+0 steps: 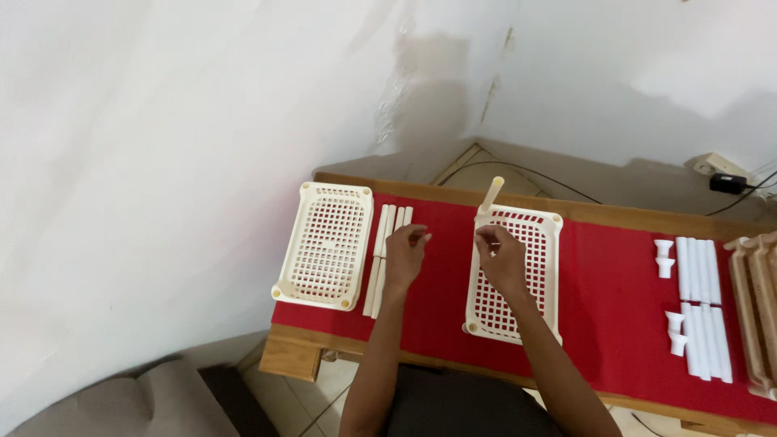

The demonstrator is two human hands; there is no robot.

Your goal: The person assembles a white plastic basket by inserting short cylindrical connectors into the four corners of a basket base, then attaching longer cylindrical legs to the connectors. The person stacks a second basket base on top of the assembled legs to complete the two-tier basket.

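Pinching a cream rod (pixel 491 197) upright at the center tray (pixel 552 267) corner, right hand (pixel 502 257); left hand (pixel 406 252) fingers curled over loose rods (pixel 387 231).

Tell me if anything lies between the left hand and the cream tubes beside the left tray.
Nothing visible does. The left hand hovers right beside the cream tubes, with only bare red cloth below it; whether its fingers touch them, I cannot tell.
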